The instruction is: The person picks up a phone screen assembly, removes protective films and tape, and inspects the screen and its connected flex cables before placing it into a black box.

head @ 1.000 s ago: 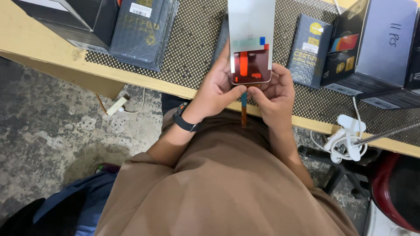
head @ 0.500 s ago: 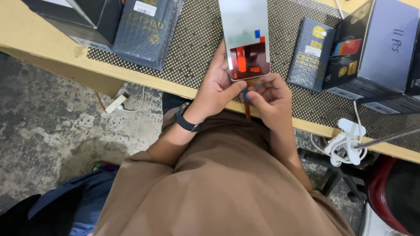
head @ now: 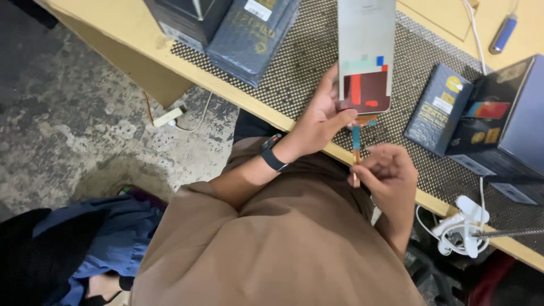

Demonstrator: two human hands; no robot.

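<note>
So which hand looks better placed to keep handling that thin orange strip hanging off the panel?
Probably the right hand: its fingers already pinch the ribbon strip near its lower end. The left hand is busy gripping the bottom edge of the flat display panel above the mat.

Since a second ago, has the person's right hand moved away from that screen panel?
Yes. The right hand has dropped from the panel towards the table edge, pinching the ribbon cable.

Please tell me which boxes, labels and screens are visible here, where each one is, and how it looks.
Screen panel: held upright over the mat by the left hand; grey back, red and teal patches.
Dark boxes: far left on the mat; one has a white label.
Blue-black boxes: right; yellow and red marks.
</note>
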